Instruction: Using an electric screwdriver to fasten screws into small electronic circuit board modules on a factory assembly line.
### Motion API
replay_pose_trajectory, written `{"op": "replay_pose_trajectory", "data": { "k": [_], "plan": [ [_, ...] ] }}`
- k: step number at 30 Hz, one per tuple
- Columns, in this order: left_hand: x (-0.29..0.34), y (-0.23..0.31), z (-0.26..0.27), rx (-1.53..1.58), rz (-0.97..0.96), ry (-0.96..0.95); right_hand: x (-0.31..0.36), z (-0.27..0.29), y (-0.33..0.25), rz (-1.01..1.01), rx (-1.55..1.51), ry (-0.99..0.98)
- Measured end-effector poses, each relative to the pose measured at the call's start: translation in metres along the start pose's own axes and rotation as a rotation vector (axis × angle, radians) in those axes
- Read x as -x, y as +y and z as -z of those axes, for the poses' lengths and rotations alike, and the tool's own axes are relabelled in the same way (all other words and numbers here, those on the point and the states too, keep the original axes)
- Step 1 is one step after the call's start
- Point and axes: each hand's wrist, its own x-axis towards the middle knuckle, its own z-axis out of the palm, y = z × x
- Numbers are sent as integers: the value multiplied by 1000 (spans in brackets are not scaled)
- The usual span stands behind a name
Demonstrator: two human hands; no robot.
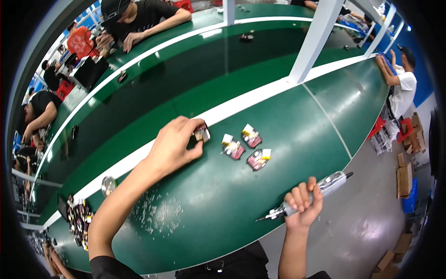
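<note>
- Assemblies, head view: three compact units lie grouped on the green bench, just right of the left hand. Each has a dark red and black body, with pale and yellow portions along one end.
- Held unit: small, with a pale face turned outward; located near the white rail, apart from the group. The fingers hide part of it.
- Power screwdriver: grey, elongated body with a dark rear end and a slender bit. It lies aslant, bit toward the lower left, over the near edge of the bench. Bit contact with the surface cannot be determined.
- Left hand: forearm extended from the lower left across the bench, back of the hand upward.
- Left grip: thumb and index finger moderately parted, closed about the held unit at the fingertips.
- Right hand: forearm raised from the lower edge, fingers bent.
- Right grip: fingers wrapped firmly around the screwdriver body.
- Surroundings: small pale pieces are scattered beside the left forearm; a round dish and a pile of dark parts lie farther left.
</note>
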Motion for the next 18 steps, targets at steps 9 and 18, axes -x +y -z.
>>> {"op": "replay_pose_trajectory", "data": {
  "k": [9, 18],
  "plan": [
    [181, 114, -5, 7, -62, -72, 18, -10, 13, -45, -120, -52],
    [184, 115, -14, 116, -1, -79, 106, -31, 53, -317, -105, -64]
  ]
}}
